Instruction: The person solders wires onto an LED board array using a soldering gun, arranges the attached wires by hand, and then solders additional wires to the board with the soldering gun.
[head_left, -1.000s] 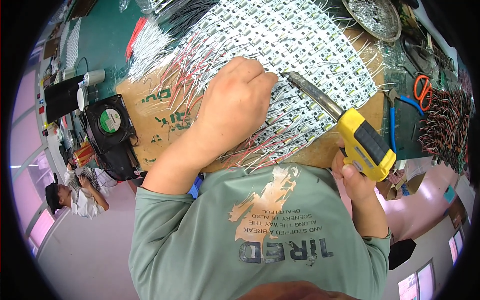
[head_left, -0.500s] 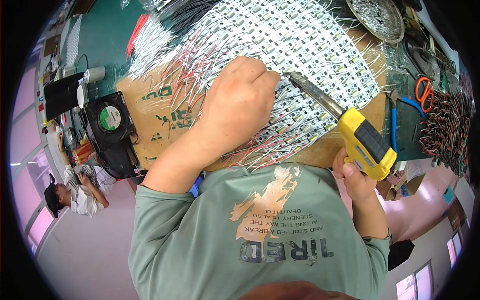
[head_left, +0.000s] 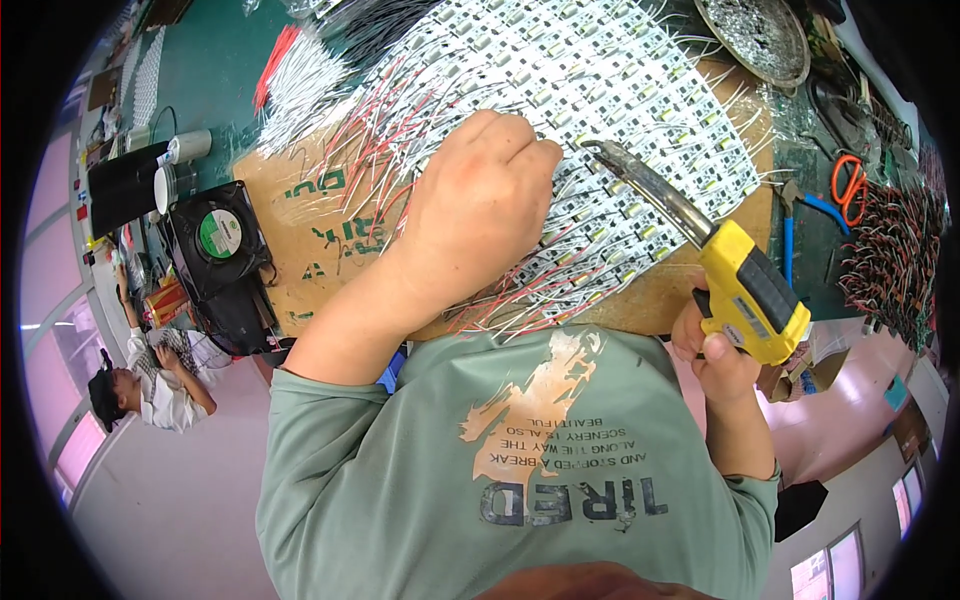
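My left hand point(head_left: 480, 210) lies knuckles-up on a wide mat of white LED strips point(head_left: 620, 80) with red and white wires point(head_left: 370, 140) fanning out of it. Its fingers are curled down onto the strips, and what the fingertips pinch is hidden. My right hand point(head_left: 715, 360) grips a yellow soldering gun point(head_left: 755, 290) at the lower right. The gun's long metal tip point(head_left: 600, 155) touches the strips just right of my left knuckles. The strips rest on a brown cardboard sheet point(head_left: 300, 230) over a green table.
A black fan point(head_left: 218, 235) stands at the cardboard's left edge, with black and white cylinders point(head_left: 130, 180) beyond it. A round metal dish point(head_left: 755, 35), orange scissors point(head_left: 850, 185), a blue-handled tool point(head_left: 790, 240) and bundled dark wires point(head_left: 890, 260) are on the right. Another person point(head_left: 140, 385) sits at lower left.
My left hand has shifted slightly right along the strips. The soldering gun's tip stays beside its knuckles, and my right hand keeps its grip.
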